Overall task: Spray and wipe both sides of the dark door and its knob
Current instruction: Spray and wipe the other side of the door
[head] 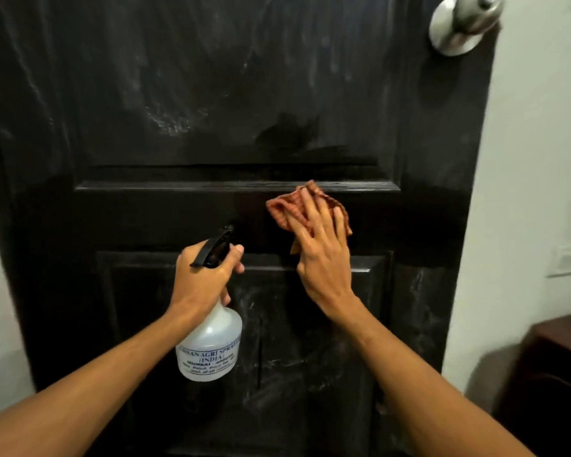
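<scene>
**Dark wood, brushed metal, woven cloth**

The door (211,94) is dark wood, glossy around the right hand (320,245) and hazily streaked above and below it. The knob (462,24) is satin metal. Under that hand lies a reddish woven cloth (277,209).

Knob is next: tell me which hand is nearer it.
Right. The right hand, on the cloth, is below and left of the knob; the left hand, gripping the spray bottle, is lower and farther left.
</scene>
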Tool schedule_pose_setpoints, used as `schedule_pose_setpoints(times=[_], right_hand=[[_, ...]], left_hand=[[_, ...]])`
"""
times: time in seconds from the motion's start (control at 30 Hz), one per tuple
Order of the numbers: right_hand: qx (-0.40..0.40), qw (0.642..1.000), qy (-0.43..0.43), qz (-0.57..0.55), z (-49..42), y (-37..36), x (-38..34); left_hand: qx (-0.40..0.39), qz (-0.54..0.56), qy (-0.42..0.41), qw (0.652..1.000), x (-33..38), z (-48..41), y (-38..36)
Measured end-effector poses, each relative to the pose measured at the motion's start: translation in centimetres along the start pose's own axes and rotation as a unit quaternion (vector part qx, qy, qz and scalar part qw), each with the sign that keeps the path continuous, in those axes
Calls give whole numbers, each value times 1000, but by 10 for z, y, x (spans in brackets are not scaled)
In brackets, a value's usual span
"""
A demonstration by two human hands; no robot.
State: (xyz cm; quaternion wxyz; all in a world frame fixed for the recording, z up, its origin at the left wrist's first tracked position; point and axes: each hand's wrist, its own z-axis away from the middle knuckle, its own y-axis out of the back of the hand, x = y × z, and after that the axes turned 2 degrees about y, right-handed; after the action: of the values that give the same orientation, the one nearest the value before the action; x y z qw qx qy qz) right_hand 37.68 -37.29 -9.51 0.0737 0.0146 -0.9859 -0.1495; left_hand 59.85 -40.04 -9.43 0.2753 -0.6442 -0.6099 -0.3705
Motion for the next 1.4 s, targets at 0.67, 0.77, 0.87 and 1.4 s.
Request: schedule_pose_setpoints(times=[0.67, 0.77, 0.87, 1.4], right_hand=[[-20, 990, -133, -37, 184, 65, 113], [20, 988, -149, -45, 152, 76, 131], [50, 979, -193, -43, 137, 76, 132], [-38, 986, -147, 65, 277, 50, 115]], left_hand=[[-179, 63, 18, 982, -1, 66, -151], [-196, 68, 21, 978, -2, 74, -165], [-208, 66, 13, 976, -8, 80, -177], [-239, 29, 83, 967, -81, 154, -209]])
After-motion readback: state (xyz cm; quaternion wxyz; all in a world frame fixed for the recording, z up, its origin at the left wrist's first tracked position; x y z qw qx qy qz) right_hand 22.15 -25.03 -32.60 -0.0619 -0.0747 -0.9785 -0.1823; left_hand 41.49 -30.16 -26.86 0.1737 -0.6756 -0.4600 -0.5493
